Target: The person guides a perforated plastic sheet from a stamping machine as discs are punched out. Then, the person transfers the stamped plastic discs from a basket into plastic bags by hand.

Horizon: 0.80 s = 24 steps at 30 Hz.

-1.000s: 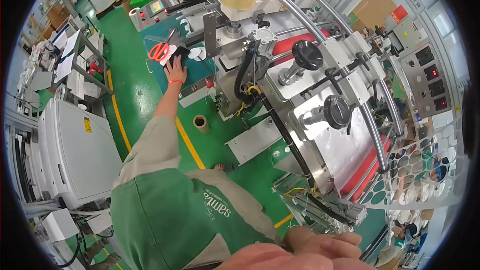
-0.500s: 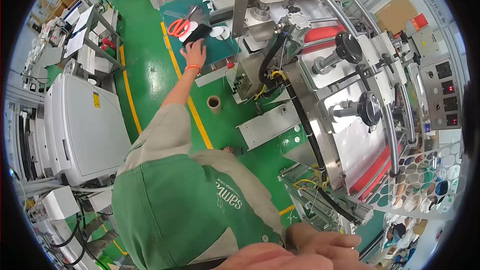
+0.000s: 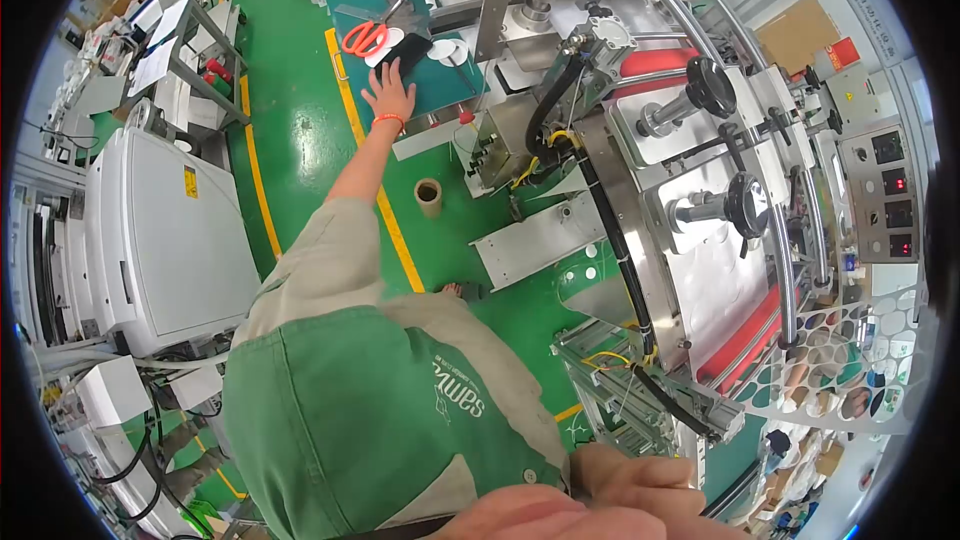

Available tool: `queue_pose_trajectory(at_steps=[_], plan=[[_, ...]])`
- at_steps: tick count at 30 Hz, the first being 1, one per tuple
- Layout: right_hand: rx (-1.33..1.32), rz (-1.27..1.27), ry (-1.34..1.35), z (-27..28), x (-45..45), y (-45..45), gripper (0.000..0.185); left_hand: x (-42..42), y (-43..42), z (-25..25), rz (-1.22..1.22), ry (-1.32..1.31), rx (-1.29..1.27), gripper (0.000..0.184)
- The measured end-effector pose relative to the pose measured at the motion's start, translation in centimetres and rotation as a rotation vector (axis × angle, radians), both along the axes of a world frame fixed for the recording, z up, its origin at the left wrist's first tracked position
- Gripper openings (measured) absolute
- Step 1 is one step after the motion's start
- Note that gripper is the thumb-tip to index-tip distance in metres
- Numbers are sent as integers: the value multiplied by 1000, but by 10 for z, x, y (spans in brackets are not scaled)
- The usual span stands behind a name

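My left hand [image 3: 390,95], with a red band at the wrist, reaches out with spread fingers at the edge of a green work surface [image 3: 445,85]. Its fingertips are at the near end of a flat black object [image 3: 408,52]; whether they touch it I cannot tell. Just beyond are red-handled scissors [image 3: 364,39] and white round pieces [image 3: 441,50]. Low in the view, my right hand [image 3: 640,485] is close to my body with its fingers curled in. What it holds, if anything, is hidden.
A large machine with black knobs [image 3: 711,88], metal rails and red rollers [image 3: 655,62] fills the right. A cardboard tube [image 3: 428,197] stands on the green floor near a metal plate [image 3: 538,243]. At left are a white cabinet [image 3: 185,240] and a grey bench [image 3: 205,50].
My left hand has drawn back slightly from the black object, and its fingers have spread. The view has shifted a little. My right hand stays low and curled.
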State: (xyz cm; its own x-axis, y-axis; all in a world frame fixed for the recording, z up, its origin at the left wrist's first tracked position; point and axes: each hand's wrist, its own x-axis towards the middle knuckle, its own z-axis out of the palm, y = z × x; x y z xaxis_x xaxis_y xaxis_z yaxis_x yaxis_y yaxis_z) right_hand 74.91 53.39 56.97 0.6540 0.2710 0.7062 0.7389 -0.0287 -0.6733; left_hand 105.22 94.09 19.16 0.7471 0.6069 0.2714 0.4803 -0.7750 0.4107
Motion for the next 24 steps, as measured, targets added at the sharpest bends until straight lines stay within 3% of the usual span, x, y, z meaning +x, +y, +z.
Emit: queue_pose_trajectory(at_steps=[2,6,8,12,13,15,17,20,21,22,24], plan=[[14,17,48,0,-3,-5,10,-1,2,10,-107,110,33,66],[2,60,258,-6,-19,-12,12,-1,3,1,-100,52,66,65],[-21,20,-152,-7,3,1,14,-1,-3,0,-81,12,23,65],[79,11,3,-10,-20,-14,12,-7,-12,-7,-88,13,-14,64],[1,-93,464,-6,-40,-28,11,-9,-13,-10,-120,-12,16,64],[-80,-196,925,-6,-38,-28,13,-18,-19,-8,-158,-17,76,58],[51,42,-171,-12,1,-4,13,-23,-16,-16,-233,-85,89,56],[-137,-18,-57,4,4,3,14,-35,-16,-9,-367,-162,152,52],[-132,8,-276,-4,8,-2,16,-38,-16,-6,-458,-120,167,54],[-134,4,-278,-3,5,4,16,-39,-14,-5,-551,-80,182,57],[-1,-301,-3,0,-6,21,20,-35,-5,2,-588,-162,204,61]])
